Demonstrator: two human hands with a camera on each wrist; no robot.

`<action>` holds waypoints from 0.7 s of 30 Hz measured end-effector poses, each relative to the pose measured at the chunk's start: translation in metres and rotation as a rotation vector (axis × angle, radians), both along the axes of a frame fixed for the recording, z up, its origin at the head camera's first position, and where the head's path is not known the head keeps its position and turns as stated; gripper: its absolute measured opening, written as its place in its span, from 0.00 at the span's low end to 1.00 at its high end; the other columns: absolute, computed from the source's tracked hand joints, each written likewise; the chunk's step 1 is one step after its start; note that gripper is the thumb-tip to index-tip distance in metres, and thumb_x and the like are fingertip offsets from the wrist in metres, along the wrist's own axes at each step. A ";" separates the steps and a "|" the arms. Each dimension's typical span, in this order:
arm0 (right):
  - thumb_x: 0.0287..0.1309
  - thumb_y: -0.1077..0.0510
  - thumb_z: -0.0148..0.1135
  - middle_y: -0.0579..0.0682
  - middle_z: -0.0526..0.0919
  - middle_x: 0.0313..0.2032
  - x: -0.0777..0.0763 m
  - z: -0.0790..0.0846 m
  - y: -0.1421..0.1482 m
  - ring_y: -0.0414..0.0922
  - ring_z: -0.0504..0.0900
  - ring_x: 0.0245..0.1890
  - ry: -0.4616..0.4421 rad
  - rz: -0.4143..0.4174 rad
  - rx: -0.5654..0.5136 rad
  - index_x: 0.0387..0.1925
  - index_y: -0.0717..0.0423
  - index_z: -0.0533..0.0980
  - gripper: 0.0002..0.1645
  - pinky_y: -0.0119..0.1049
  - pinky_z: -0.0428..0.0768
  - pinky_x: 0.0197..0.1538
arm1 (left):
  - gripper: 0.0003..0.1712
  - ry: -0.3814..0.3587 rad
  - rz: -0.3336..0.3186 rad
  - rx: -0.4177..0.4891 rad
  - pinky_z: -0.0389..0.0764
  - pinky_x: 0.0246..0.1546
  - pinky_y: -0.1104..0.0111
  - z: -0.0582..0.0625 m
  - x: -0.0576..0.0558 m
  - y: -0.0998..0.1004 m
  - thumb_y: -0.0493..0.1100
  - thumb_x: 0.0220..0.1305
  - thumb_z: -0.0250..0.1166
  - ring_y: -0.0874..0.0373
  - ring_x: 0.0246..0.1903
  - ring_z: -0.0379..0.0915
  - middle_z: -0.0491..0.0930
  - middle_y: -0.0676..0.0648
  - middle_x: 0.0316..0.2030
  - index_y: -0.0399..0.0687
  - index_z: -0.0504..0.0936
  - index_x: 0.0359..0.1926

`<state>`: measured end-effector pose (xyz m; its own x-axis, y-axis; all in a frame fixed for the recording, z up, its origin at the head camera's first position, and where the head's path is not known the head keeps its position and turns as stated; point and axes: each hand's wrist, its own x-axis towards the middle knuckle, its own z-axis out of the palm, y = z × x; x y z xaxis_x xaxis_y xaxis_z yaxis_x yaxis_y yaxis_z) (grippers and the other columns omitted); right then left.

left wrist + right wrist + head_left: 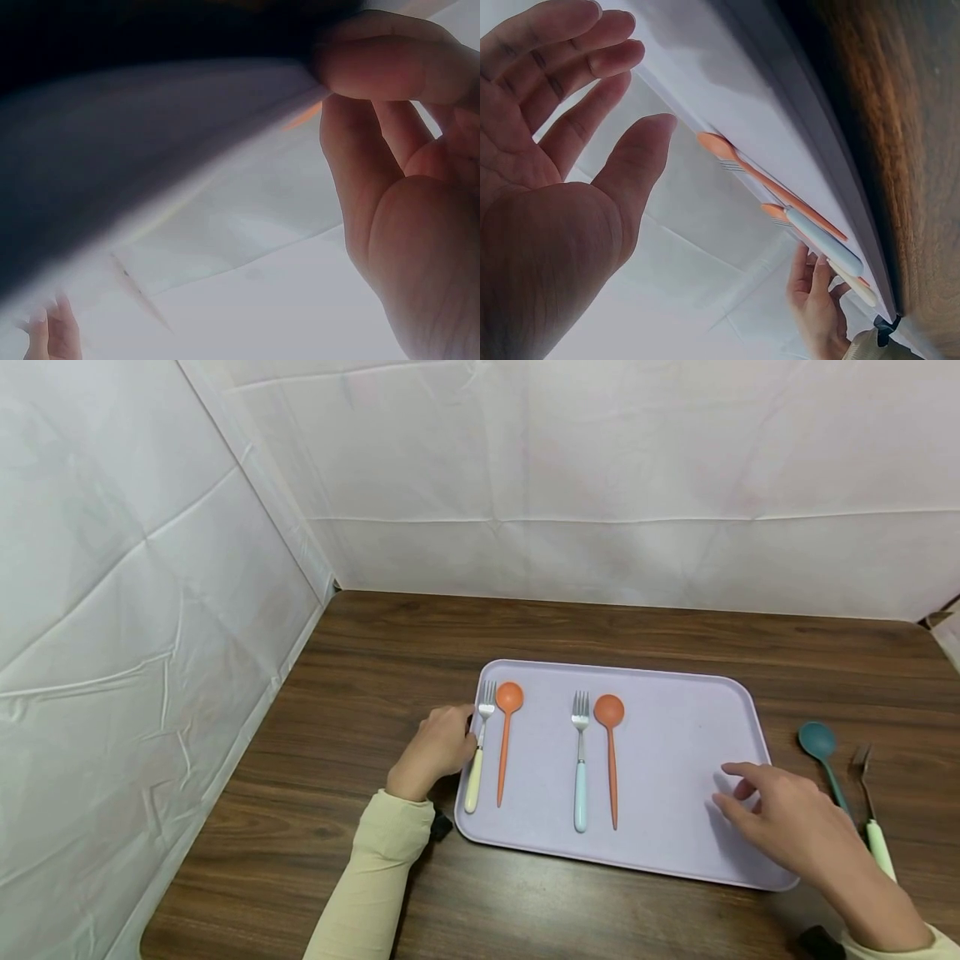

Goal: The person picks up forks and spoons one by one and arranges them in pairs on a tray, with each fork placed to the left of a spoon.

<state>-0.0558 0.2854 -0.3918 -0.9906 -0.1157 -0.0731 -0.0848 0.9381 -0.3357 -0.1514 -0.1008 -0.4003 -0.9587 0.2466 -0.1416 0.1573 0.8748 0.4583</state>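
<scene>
A pale lilac tray (675, 760) lies on the table. At its left rim my left hand (437, 745) grips the edge, with the thumb (352, 150) and a finger meeting there in the left wrist view. Beside that hand, on the tray, lie a fork with a cream handle (474, 781) and an orange spoon (509, 697). Nearer the tray's middle are a fork with a light blue handle (581, 793) and a second orange spoon (609, 712). Over the tray's right end hovers my right hand (795, 818), fingers loosely bent and holding nothing.
Right of the tray, on the dark wood table (300, 827), lie a teal spoon (817, 740) and a fork with a green handle (879, 850), both partly behind my right hand. White sheets (600, 468) hang along the back and left of the table.
</scene>
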 end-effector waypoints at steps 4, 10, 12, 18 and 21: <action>0.54 0.43 0.63 0.47 0.81 0.33 0.000 0.001 0.003 0.42 0.77 0.27 0.005 -0.006 0.000 0.52 0.58 0.75 0.30 0.38 0.67 0.19 | 0.24 -0.009 0.007 -0.004 0.73 0.45 0.56 -0.001 -0.001 0.000 0.36 0.60 0.55 0.50 0.46 0.71 0.76 0.42 0.50 0.42 0.73 0.59; 0.54 0.40 0.61 0.48 0.81 0.34 0.002 0.001 0.008 0.42 0.77 0.27 0.023 -0.010 -0.015 0.52 0.59 0.75 0.31 0.38 0.67 0.19 | 0.24 -0.001 0.006 -0.008 0.73 0.44 0.56 -0.001 -0.001 0.000 0.36 0.59 0.55 0.50 0.45 0.72 0.76 0.42 0.50 0.42 0.73 0.59; 0.55 0.41 0.61 0.48 0.81 0.33 0.002 0.001 0.011 0.42 0.77 0.27 0.038 -0.006 -0.022 0.51 0.59 0.75 0.31 0.37 0.67 0.20 | 0.24 0.000 0.005 -0.009 0.73 0.44 0.56 -0.001 -0.001 0.000 0.36 0.59 0.55 0.50 0.45 0.72 0.76 0.42 0.50 0.42 0.73 0.59; 0.55 0.43 0.62 0.48 0.81 0.32 0.005 0.001 0.015 0.43 0.78 0.27 0.064 -0.004 -0.037 0.51 0.59 0.75 0.29 0.38 0.68 0.19 | 0.25 -0.012 0.009 -0.011 0.73 0.45 0.56 0.000 0.000 0.000 0.36 0.60 0.55 0.50 0.47 0.71 0.75 0.41 0.52 0.41 0.72 0.60; 0.55 0.42 0.61 0.48 0.81 0.32 0.006 0.001 0.017 0.44 0.78 0.27 0.071 -0.015 -0.029 0.50 0.58 0.76 0.29 0.38 0.67 0.19 | 0.25 -0.014 0.011 -0.011 0.73 0.45 0.56 0.000 0.000 0.000 0.36 0.60 0.55 0.50 0.47 0.71 0.75 0.41 0.52 0.40 0.72 0.60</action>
